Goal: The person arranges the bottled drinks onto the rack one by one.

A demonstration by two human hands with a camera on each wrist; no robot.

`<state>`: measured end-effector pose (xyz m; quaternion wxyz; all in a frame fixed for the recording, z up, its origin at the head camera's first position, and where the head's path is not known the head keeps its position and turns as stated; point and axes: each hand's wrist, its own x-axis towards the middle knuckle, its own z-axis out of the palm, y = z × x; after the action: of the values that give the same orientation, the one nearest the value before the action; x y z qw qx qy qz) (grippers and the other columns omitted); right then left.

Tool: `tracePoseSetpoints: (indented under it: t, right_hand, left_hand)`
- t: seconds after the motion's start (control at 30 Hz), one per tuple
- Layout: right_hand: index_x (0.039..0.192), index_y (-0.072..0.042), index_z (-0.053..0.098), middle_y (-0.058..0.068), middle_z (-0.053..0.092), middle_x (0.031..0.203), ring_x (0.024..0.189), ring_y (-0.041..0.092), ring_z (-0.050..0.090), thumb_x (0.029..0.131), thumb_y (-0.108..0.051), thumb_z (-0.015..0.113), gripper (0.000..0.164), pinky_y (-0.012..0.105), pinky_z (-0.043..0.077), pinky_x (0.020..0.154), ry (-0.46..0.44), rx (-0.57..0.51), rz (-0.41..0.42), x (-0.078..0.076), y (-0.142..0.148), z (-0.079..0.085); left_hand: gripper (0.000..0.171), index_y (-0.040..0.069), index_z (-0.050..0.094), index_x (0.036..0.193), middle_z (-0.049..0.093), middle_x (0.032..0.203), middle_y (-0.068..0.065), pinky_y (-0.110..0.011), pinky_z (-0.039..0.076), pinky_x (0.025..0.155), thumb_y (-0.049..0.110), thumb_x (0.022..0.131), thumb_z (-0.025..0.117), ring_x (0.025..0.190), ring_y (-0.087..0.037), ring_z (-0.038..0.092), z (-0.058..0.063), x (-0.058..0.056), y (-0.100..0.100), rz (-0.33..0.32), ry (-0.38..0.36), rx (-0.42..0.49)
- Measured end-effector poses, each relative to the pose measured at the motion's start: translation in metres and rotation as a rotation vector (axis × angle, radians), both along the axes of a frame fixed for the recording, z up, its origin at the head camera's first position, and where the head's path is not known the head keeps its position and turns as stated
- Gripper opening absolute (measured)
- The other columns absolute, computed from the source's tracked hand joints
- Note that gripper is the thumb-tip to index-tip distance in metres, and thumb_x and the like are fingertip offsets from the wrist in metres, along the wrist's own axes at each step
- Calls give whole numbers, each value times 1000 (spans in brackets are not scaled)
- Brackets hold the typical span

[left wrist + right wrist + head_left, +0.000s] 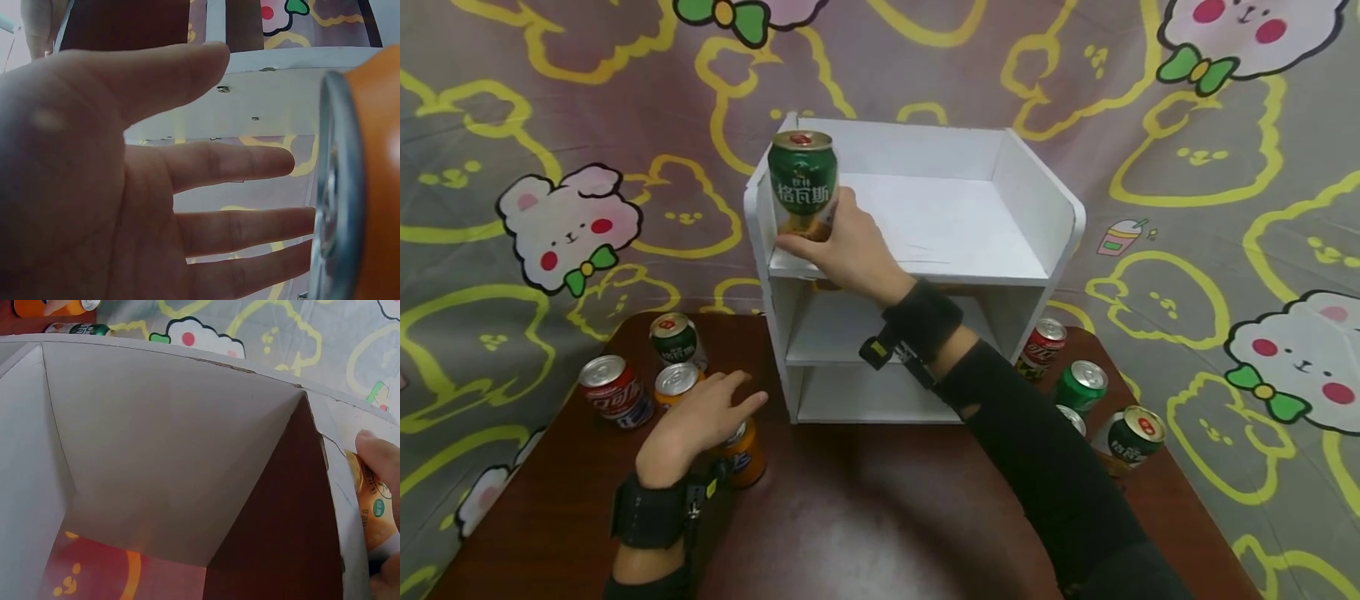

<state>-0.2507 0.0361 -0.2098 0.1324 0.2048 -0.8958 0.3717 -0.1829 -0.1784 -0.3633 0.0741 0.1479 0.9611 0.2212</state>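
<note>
A green drink can (803, 185) with white lettering stands upright in my right hand (863, 250), whose thumb and fingers grip its lower part. It is at the left end of the white shelf unit's top board (951, 221). The right wrist view catches the can's golden lower side (377, 519) beside the shelf edge. Over at the left, my left hand (696, 429) has its fingers spread and holds nothing. Below it, an orange can (747, 460) is partly hidden; another orange can (676, 380) is just behind. In the left wrist view, an orange can (381, 175) looms beside the fingertips.
Left of the shelf, a red can (616, 392) and a dark green can (674, 340) stand on the brown table (850, 517). To its right are a red can (1040, 350), a green can (1081, 385), a green-and-white can (1127, 440) and a half-hidden can (1072, 419). Patterned cloth hangs behind.
</note>
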Motion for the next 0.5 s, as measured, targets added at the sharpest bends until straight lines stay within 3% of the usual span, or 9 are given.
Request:
tracePoseSetpoints:
  t: [0.23, 0.5]
  right_hand:
    - [126, -7, 28, 3, 48, 112, 96, 9, 49, 71, -48, 66, 79, 22, 41, 77, -19, 2, 43, 0, 3, 2]
    - [125, -7, 28, 4, 48, 110, 94, 11, 50, 71, -44, 68, 77, 23, 42, 75, -23, 32, 22, 1, 3, 1]
  left_hand:
    - [70, -2, 39, 129, 38, 124, -30, -56, 33, 84, 54, 87, 37, 111, -44, 37, -2, -2, -1, -8, 6, -12]
    - [72, -2, 39, 128, 39, 124, -30, -55, 34, 83, 56, 87, 36, 110, -44, 38, -2, -2, 2, -10, -4, -19]
